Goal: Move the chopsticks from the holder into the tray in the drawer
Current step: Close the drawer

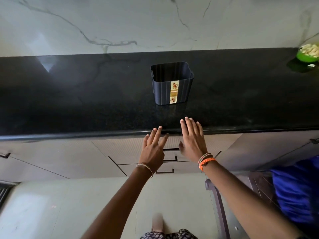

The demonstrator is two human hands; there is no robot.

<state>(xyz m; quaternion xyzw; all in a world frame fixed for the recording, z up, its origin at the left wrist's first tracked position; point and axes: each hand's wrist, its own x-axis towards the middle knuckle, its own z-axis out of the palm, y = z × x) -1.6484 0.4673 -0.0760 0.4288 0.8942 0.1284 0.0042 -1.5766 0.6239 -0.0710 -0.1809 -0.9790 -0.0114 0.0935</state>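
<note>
Both my hands hovering, fingers spread, holding nothing; holder (172, 83) sitting at 12 o'clock on tabletop (86, 100), right hand (192, 140) nearer than left hand (152, 149).

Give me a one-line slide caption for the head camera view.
Both open hands, left hand and right hand, at the counter edge before an empty-looking holder.

- The dark ribbed plastic holder (172, 83) stands mid-surface on the black granite surface (86, 100).
- A green bowl (308, 55) sits at the surface's far right, against the wall.
- Closed drawers (170, 163) lie below the front edge, under both hands.
</note>
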